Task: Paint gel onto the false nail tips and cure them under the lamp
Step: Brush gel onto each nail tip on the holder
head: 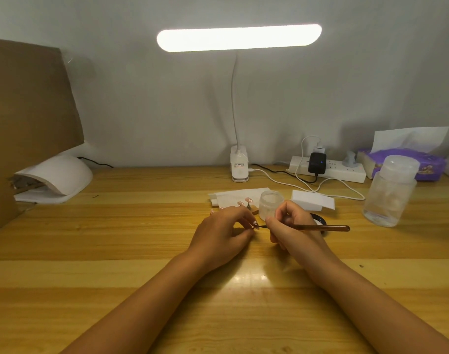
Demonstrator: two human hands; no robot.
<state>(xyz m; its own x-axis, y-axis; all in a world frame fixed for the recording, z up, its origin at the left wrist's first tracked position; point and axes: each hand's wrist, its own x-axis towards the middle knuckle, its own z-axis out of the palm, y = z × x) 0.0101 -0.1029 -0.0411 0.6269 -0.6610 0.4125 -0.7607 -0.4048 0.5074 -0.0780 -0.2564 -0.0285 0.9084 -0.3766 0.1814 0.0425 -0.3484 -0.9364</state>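
Fingers (242, 217) of the left hand (222, 232) pinched a small pink false nail tip (255, 224) at frame centre. The right hand (292, 227) gripped a slim amber-handled brush (325, 228), its tip at the nail. A slipping pinch could smear gel before the white domed curing lamp (62, 172), middle left.

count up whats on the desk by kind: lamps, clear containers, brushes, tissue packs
lamps: 2, the desk lamp and the nail curing lamp
clear containers: 2, the frosted jar and the bottle
brushes: 1, the brush held in the right hand
tissue packs: 1, the purple tissue pack
total: 6
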